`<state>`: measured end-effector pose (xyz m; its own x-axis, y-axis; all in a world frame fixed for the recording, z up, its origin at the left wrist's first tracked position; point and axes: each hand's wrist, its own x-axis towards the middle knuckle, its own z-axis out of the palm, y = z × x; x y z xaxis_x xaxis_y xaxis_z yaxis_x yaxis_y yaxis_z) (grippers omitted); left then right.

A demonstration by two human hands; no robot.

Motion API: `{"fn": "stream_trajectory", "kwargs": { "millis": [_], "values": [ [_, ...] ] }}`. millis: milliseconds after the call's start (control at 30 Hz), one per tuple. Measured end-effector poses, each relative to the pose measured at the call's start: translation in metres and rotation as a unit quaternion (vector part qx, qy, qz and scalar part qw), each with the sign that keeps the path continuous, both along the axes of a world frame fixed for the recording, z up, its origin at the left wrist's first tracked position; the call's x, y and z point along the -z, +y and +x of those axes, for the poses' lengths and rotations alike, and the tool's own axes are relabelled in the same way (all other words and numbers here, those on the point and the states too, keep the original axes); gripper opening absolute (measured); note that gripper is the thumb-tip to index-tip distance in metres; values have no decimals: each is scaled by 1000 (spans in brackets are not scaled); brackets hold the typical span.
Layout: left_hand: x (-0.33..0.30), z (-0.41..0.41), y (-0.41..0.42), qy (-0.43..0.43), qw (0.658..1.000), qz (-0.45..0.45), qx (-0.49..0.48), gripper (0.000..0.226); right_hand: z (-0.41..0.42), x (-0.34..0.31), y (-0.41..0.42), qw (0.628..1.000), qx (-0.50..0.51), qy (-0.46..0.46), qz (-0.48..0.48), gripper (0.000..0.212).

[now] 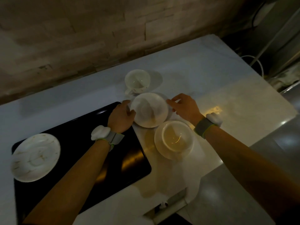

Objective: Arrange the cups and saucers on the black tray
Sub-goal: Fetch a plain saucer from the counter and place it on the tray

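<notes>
A white saucer [150,109] sits on the white counter just right of the black tray [78,127]. My left hand [121,116] grips its left rim and my right hand [185,105] pinches its right rim. A marbled white saucer [35,157] lies on the tray's left end. Behind the held saucer stands a white cup [137,80] with its handle towards the tray. Nearer me, a second cup [176,138] rests on another saucer [158,143].
The white counter [227,95] ends at a stone wall behind and drops off at the right edge. A metal slot [168,203] is set into the counter near its front edge. Both wrists wear bands with white sensors.
</notes>
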<state>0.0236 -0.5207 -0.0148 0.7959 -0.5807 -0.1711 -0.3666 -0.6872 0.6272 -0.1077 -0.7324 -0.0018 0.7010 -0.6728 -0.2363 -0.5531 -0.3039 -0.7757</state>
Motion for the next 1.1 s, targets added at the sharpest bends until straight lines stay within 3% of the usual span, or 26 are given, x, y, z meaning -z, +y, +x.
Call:
{"fn": "stream_trajectory", "kwargs": {
  "millis": [133,300,400,567,1100],
  "values": [
    [4,6,-1,-27,998,50,35,60,5,10,-4,998,-12,52,39,48],
    [9,12,-8,-15,993,95,63,48,15,17,-2,992,-36,93,75,41],
    [12,14,-12,0,995,90,52,46,18,19,-5,992,-50,98,54,40],
    [12,13,-16,16,995,85,39,45,20,19,-10,990,-87,106,32,19],
    [-5,3,-1,96,995,15,-6,36,13,-8,-2,989,-108,105,9,24]
  ]
}}
